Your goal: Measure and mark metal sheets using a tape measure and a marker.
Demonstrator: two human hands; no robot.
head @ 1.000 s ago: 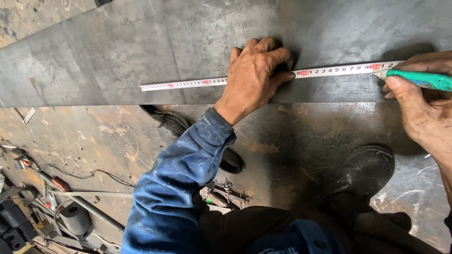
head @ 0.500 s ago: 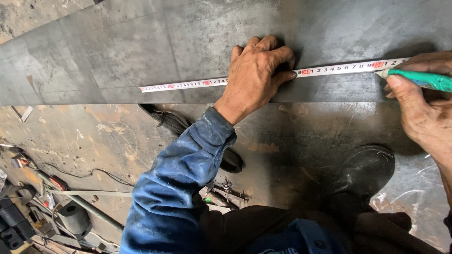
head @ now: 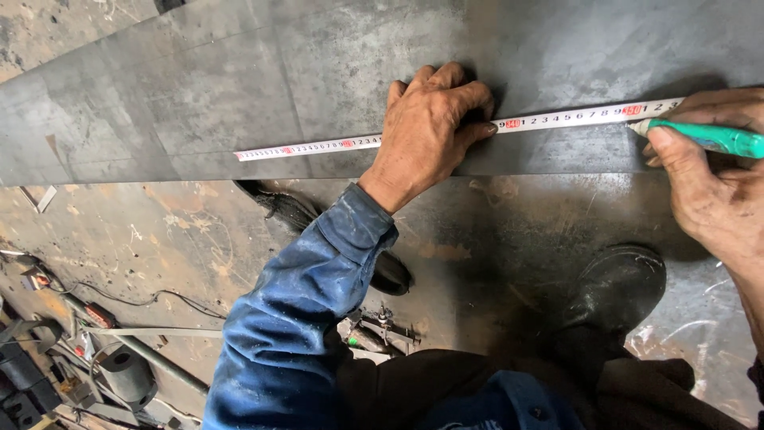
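Nothing moved: left hand (head: 430, 127) flat, pinning white tape measure (head: 318, 146); right hand (head: 704, 175) pinching green marker (head: 708, 137).

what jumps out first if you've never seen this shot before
The left hand pressed flat on a white tape measure stretched across a grey metal sheet, centre frame. At the right edge, the right hand holds a green marker at the tape. Below, a black shoe stands on the sheet.
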